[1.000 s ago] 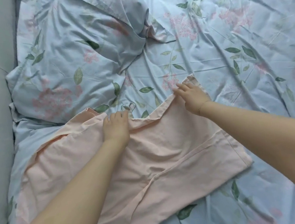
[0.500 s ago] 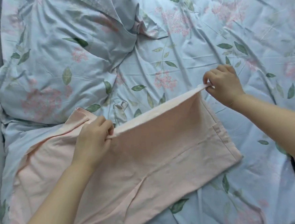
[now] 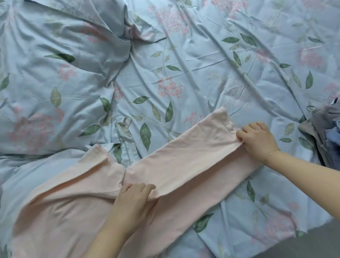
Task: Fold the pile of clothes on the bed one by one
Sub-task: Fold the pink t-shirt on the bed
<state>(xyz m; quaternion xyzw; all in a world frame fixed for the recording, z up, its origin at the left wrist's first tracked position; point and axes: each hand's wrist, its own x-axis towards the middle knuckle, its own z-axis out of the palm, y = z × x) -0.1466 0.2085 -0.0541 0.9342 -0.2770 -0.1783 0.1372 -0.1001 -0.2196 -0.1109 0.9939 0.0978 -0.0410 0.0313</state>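
Garment: pink garment (image 3: 180,164) is lying on the bed (image 3: 200,65), top edge folding down.
Left hand (image 3: 133,201): gripping the fold.
Right hand (image 3: 257,142): pinching the hem.
Risk: uneven pulling is likely skewing the crease.

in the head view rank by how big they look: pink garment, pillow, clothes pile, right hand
1. Pink garment
2. Pillow, close to the garment, so unsure
3. Clothes pile, cut off by the frame edge
4. Right hand

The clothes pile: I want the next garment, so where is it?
In the head view, the clothes pile sits at the far right edge of the bed, just beyond the right hand.
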